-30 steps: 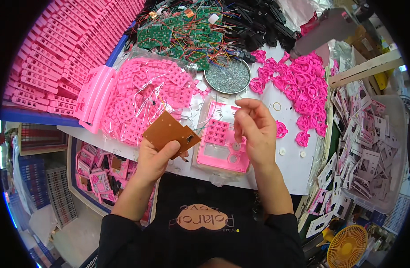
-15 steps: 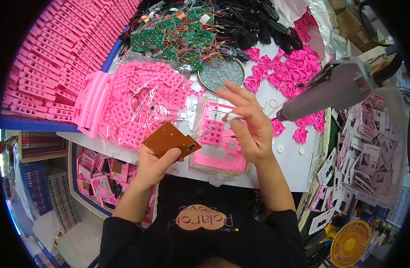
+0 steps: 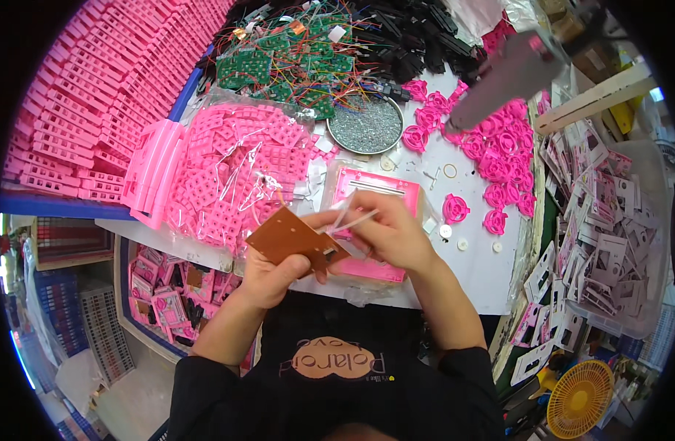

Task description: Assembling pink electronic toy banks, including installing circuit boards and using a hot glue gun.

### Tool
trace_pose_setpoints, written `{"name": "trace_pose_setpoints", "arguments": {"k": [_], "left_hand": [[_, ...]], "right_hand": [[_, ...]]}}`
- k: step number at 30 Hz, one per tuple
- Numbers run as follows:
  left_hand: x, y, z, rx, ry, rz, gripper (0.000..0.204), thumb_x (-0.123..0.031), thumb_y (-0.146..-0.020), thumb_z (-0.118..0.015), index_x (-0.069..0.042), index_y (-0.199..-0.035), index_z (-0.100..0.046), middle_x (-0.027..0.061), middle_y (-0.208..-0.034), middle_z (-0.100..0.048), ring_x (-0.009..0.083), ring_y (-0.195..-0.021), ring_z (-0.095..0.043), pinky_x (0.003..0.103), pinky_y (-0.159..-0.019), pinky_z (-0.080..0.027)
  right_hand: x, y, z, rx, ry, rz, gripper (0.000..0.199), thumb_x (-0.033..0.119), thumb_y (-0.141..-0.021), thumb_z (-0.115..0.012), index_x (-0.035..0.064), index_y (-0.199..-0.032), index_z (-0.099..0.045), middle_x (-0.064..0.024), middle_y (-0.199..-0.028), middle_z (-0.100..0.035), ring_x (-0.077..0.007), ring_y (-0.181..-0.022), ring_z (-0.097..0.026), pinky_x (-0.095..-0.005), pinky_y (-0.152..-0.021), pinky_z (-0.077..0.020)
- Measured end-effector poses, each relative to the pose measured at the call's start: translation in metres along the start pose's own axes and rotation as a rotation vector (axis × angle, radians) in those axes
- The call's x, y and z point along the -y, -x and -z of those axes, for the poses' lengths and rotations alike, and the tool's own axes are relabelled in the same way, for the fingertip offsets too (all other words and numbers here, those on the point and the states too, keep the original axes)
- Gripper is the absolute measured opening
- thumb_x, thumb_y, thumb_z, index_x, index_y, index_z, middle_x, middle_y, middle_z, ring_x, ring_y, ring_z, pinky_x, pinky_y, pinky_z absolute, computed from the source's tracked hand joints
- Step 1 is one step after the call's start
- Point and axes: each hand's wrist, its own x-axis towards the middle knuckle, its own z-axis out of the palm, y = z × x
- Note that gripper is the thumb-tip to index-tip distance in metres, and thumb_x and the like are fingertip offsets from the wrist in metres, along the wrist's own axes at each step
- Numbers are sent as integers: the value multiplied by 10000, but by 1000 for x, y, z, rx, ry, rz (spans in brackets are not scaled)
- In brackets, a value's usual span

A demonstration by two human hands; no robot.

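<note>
My left hand [image 3: 268, 275] grips a brown circuit board [image 3: 279, 239] with its thumb on the flat face, tilted above the work surface. Close against the board's right edge, my right hand [image 3: 396, 239] has its fingers bent and pinched on a thin white strip [image 3: 359, 220]. Whether that strip is a cable or tape, I cannot make out. Below my right hand lies a pink plastic housing [image 3: 378, 270], partly covered by my fingers, on a clear plastic wrapping. A dark grey electric screwdriver [image 3: 506, 81] hangs at the upper right, away from both hands.
A round tin of small screws [image 3: 367, 126] stands beyond the housing. Around it are green circuit boards with wires [image 3: 246, 67], pink ring parts [image 3: 492, 158] and a bag of pink button pieces [image 3: 227, 169]. Stacked pink housings [image 3: 95, 95] rise at the left; a clear bin [image 3: 631, 294] stands right.
My right hand has come down and left to the board, its fingers closing in. The board has shifted slightly right. The hanging screwdriver has swung up and away.
</note>
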Motion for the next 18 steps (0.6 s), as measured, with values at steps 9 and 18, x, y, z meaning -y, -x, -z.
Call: {"name": "trace_pose_setpoints", "arguments": {"k": [9,18], "left_hand": [[-14,8,30,74,-285,14,206,-47,-960,-629,53,-1135,-674,93,-937,-725,96,-791,-661,267,-684,-537],[-25,-2,4,667,-818,-89,169,-91,-831,-766,-104,-987,-702,68,-845,-699,258,-733,-696,341,-638,-539]], "right_hand": [[20,86,36,-337,351,-96,263,109,-958,-595,21,-1199,-650,19,-581,-558,-61,-511,-520,-255,-488,-400],[38,170,55,-235,1207,259,617,445,-854,-716,33,-1304,-624,-192,-1411,-535,-437,-1325,-459,-515,-1077,-371]]}}
